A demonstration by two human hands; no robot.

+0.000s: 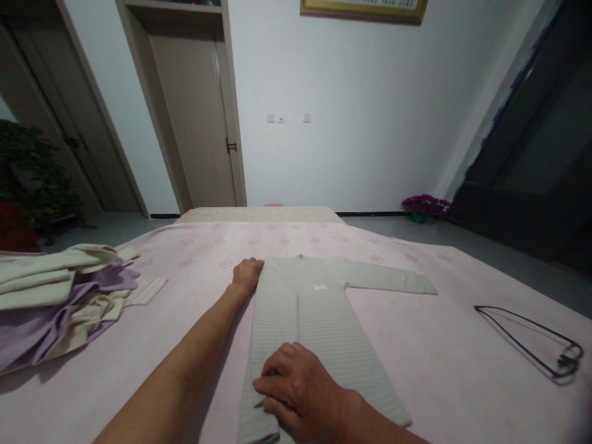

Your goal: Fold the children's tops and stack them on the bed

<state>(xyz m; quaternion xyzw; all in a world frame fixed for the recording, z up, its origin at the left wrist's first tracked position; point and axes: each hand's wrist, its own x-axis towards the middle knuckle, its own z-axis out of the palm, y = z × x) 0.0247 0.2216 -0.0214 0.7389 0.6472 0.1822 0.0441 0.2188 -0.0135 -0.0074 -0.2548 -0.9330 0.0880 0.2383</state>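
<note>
A light grey striped long-sleeved top (314, 320) lies flat on the pink bed sheet (439, 364), its left side folded in and its right sleeve stretched out to the right. My left hand (246, 274) is closed at the top's left shoulder, at the folded edge. Near the hem my right hand (296, 385) lies on the cloth, fingers pointing left and pressing down on the fold.
A pile of cream and purple clothes (60, 296) lies at the bed's left edge. A black wire hanger (531, 339) rests on the sheet at the right. Beyond the bed are a door (198, 117), a white wall and a pot of purple flowers (424, 206).
</note>
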